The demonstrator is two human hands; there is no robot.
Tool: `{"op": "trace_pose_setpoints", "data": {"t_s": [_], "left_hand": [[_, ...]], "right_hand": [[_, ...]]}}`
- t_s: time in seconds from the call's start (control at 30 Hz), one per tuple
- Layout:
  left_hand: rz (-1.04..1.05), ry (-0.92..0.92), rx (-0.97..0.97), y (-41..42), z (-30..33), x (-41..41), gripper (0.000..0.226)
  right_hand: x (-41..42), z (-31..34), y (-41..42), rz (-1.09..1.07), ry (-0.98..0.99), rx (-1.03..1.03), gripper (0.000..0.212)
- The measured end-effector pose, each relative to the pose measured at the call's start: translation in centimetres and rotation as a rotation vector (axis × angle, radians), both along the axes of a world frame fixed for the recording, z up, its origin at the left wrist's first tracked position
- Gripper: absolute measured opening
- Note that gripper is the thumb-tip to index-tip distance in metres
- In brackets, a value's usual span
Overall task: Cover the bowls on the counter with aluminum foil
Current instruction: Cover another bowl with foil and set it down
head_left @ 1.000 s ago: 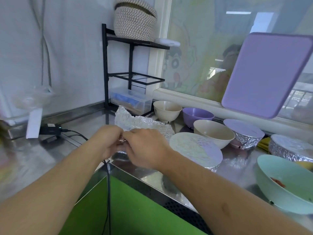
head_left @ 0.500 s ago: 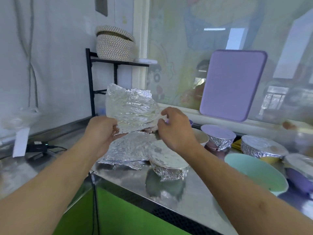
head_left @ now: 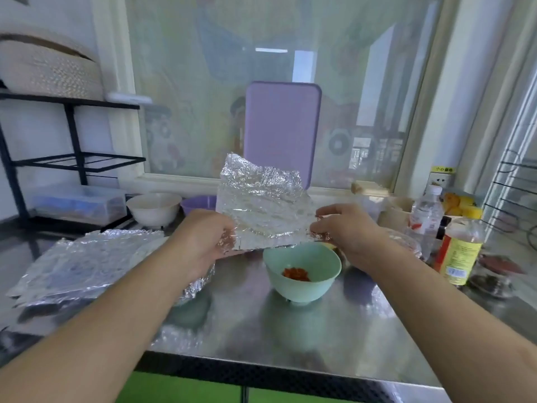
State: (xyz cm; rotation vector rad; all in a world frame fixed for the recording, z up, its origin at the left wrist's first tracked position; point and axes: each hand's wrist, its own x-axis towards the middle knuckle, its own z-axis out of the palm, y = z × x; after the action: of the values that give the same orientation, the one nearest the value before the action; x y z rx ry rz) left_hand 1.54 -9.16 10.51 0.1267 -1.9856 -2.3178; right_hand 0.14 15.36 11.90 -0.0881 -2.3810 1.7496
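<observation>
- Crumpled foil sheet [head_left: 261, 205] held up in the air above the counter [head_left: 290, 330], stretched between both hands, lower edge just above the far rim of the mint-green bowl [head_left: 302, 271].
- Left hand [head_left: 203, 239] — fingers curled, pinching the sheet's lower left corner.
- Right hand [head_left: 345, 228] — fingers curled, pinching the sheet's lower right corner.
- Mint-green bowl uncovered, near the middle of the counter toward the front edge, with a little red food [head_left: 296, 273] at its bottom.
- Stack of loose foil sheets [head_left: 84, 263] lying flat toward the left edge of the counter.
- Foil-covered bowl [head_left: 197, 285] just left of the green one, mostly hidden behind the left forearm.
- White bowl [head_left: 153, 207] and purple bowl [head_left: 197, 203] uncovered, side by side along the back edge.
- Another foil-wrapped bowl [head_left: 406, 242] partly hidden behind the right wrist.
- Purple cutting board [head_left: 282, 132] upright against the window at the back edge.
- Bottles at the right edge: clear water bottle [head_left: 425, 216], yellow-labelled bottle [head_left: 460, 251].
- Black wire rack [head_left: 58, 135] at the back left corner, woven basket [head_left: 49, 68] on top.
</observation>
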Motion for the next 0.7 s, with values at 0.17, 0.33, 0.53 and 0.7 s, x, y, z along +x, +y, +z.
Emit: {"op": "trace_pose_setpoints", "data": {"t_s": [0.17,0.33,0.53,0.7], "left_hand": [[-0.072,-0.097,-0.071,4.1,-2.7,-1.4,0.022],[0.001,-0.183,-0.235,5.2,-4.3,-2.4,0.008],[-0.057,-0.251,-0.27,5.0,-4.9,-2.6,0.007],[0.033,-0.212,-0.297,5.5,-5.9,-4.3,0.028]], "right_hand": [[1.4,-2.3,5.4,-0.043,-0.075,-0.013,0.056],[2.2,-3.9,7.3,0.005,-0.162,-0.035,0.032],[0.7,-4.9,8.2,0.008,-0.313,-0.025,0.01],[-1.9,-6.0,8.0,0.008,-0.291,-0.065,0.037]]}}
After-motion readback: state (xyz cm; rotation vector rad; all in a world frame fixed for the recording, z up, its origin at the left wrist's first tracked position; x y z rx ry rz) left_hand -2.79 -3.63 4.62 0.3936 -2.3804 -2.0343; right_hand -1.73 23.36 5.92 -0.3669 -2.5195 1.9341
